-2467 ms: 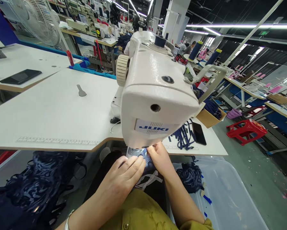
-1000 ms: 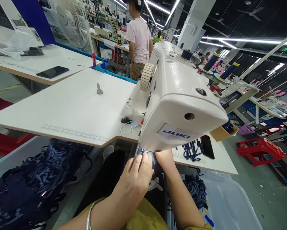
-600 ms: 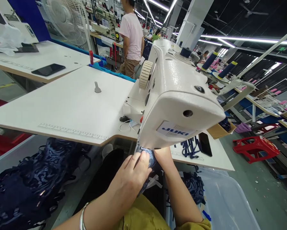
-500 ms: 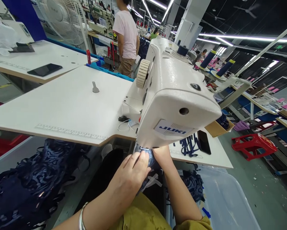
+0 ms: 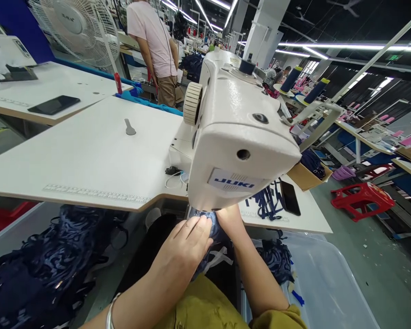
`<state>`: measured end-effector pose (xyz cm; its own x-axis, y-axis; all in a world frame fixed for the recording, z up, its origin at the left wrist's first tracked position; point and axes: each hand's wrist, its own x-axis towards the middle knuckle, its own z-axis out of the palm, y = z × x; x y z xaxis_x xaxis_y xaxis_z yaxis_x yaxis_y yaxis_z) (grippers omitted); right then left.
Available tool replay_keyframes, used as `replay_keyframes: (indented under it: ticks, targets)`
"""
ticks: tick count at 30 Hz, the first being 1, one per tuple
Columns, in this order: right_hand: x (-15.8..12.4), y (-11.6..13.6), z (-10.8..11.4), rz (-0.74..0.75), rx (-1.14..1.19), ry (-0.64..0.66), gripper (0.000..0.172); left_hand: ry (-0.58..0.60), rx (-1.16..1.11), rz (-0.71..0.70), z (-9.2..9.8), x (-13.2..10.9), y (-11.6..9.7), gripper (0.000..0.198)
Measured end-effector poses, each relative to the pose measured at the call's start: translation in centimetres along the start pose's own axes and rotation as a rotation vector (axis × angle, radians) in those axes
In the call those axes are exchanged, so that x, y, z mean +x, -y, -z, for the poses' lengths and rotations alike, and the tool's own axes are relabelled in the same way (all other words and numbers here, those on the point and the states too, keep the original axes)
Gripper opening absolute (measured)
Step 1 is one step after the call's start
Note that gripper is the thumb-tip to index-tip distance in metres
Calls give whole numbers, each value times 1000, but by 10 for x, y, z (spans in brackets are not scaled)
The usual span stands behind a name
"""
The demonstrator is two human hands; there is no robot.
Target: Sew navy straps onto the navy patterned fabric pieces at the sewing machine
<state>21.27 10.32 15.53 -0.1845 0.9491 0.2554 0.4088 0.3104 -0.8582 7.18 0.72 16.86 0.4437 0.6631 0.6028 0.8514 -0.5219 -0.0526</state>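
A white JUKI sewing machine [image 5: 239, 137] stands in front of me, its head hiding the needle area. Below it, a piece of navy and light-blue patterned fabric [image 5: 214, 233] runs down toward my lap. My left hand [image 5: 188, 242] is closed on the fabric, its fingers together and their tips near the machine's lower edge. On the fabric's other side is my right hand [image 5: 230, 221], close against it, with its fingers hidden behind the machine head. A whitish strip [image 5: 220, 258] hangs below the hands.
The white tabletop [image 5: 98, 151] carries a flat grey metal piece [image 5: 130, 127]. Dark straps [image 5: 269, 201] and a phone [image 5: 290, 198] lie at right. Piled patterned garments [image 5: 50, 260] fill the left side; a translucent bin [image 5: 328, 278] with fabric is at right. A person [image 5: 153, 41] stands beyond.
My view has shifted slightly, so the machine appears further left. The person in pink appears further left and larger. Both hands stay at the fabric under the machine head.
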Motion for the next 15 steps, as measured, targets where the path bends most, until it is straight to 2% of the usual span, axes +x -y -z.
replay_keyframes:
  ticks: [10,15]
  targets:
    - [3,0,-1,39,22,-22,21,-2,34,52,-4,3,-4,30]
    - [6,-1,-1,92,11,-34,28,12,38,62,-4,3,-6,29]
